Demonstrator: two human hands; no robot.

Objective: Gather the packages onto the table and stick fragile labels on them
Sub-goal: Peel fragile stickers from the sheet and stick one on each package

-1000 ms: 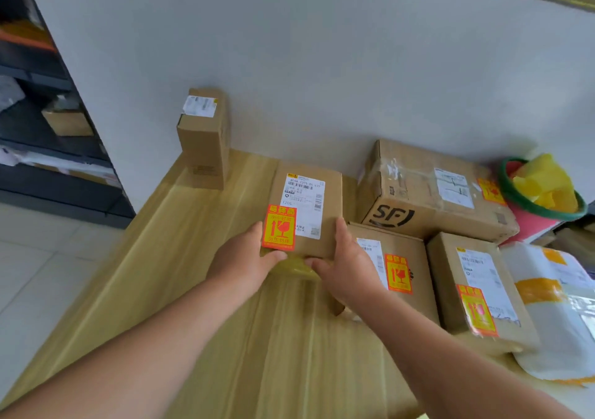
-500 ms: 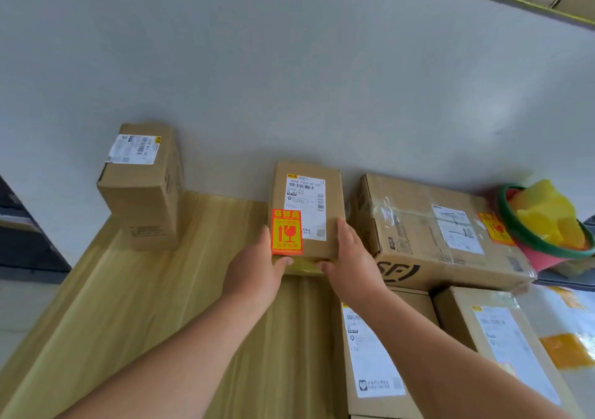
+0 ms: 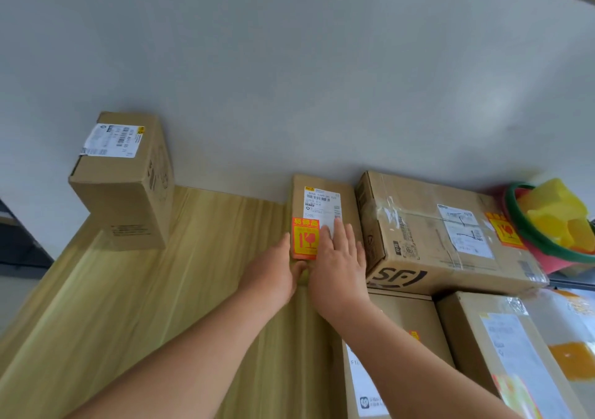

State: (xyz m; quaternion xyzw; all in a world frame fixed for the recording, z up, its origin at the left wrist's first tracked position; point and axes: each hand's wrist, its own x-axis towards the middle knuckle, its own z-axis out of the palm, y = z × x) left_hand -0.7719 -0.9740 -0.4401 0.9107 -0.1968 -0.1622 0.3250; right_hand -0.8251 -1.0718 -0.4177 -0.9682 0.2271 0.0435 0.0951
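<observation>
At the centre of the frame, my right hand (image 3: 338, 264) lies flat, fingers straight, on top of the small package (image 3: 322, 193), which sits on the table (image 3: 161, 306) against the wall. My left hand (image 3: 273, 274) grips the package's lower-left corner beside its orange fragile label (image 3: 304, 238). 1 larger SF box (image 3: 434, 241) touches it on the right.

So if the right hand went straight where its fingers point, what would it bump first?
Probably the grey wall, just past the far end of the small box that the right hand lies flat on.
</observation>
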